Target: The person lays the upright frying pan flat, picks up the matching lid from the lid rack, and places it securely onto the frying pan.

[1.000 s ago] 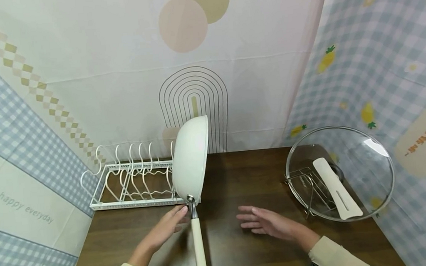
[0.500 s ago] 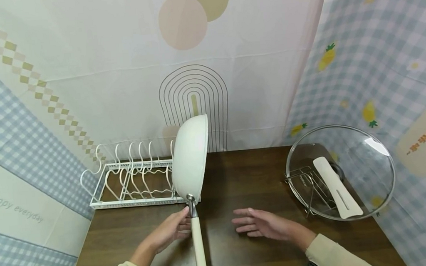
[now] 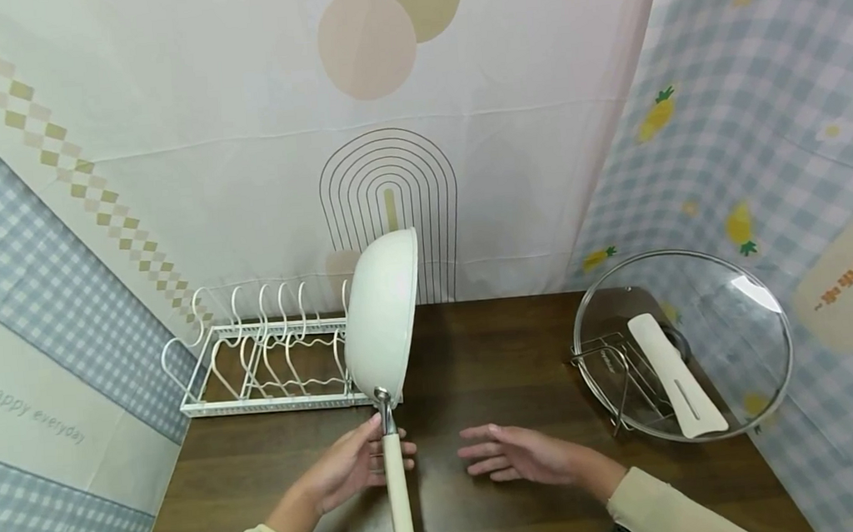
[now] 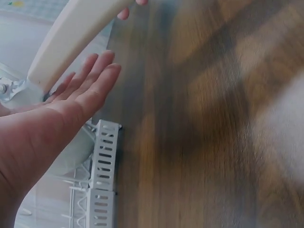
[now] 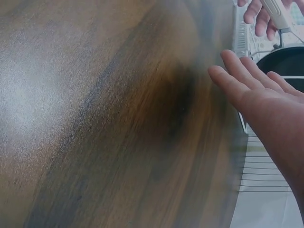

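Note:
A white wok point(image 3: 381, 320) stands on its side at the right end of a white wire rack point(image 3: 272, 405), its cream handle point(image 3: 399, 502) pointing towards me. My left hand point(image 3: 341, 471) is at the handle's metal neck, thumb beside it and straight fingers passing behind and below the handle. In the left wrist view the fingers point(image 4: 92, 88) look extended, not curled round the handle point(image 4: 71, 38); whether they touch it I cannot tell. My right hand point(image 3: 527, 454) hovers over the table to the right of the wok, fingers spread and holding nothing.
At the right, a large glass lid point(image 3: 750, 357) leans in a dark wire stand point(image 3: 617, 393), with a white strip-shaped piece point(image 3: 676, 376) across it. Brown wooden tabletop point(image 3: 493, 352) lies between rack and lid. Patterned cloth walls point(image 3: 525, 175) enclose the back and sides.
My left hand has slid right, its fingertips now showing beyond the handle's far side. The right hand has drifted slightly left towards the handle. Wok, rack and lid stay put.

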Available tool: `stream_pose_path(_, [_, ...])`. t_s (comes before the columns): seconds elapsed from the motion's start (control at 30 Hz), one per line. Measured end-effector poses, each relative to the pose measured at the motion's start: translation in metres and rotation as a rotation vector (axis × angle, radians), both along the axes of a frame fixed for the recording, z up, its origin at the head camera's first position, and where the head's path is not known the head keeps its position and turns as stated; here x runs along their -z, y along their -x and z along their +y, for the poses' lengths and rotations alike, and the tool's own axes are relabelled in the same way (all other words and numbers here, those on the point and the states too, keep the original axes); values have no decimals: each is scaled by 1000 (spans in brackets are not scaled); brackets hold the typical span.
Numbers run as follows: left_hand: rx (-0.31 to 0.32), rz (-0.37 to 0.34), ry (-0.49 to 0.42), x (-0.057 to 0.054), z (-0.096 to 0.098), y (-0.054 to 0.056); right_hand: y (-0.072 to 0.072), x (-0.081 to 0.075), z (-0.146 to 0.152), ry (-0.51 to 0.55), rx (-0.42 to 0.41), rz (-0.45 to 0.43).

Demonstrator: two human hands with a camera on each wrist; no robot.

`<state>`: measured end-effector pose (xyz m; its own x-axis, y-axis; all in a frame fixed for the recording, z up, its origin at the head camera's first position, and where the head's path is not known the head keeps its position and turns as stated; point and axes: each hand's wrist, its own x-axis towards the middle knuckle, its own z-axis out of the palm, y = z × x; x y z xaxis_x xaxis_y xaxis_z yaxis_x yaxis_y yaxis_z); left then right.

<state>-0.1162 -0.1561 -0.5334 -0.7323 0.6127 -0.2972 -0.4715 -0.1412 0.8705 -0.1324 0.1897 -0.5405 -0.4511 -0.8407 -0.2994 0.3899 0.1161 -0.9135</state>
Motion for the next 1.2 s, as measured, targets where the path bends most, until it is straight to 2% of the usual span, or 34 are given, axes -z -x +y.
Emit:
stream_pose_path(0.43, [-64, -106, -31, 0, 14, -1, -7, -3, -14, 1, -54, -11])
stream_pose_path(0.7, [-75, -172, -79, 3, 22, -2, -11, -2, -24, -14, -79, -36])
stream_pose_path(1.2, [-159, -212, -51, 5, 32, -3, -15, 5, -33, -22, -114, -61])
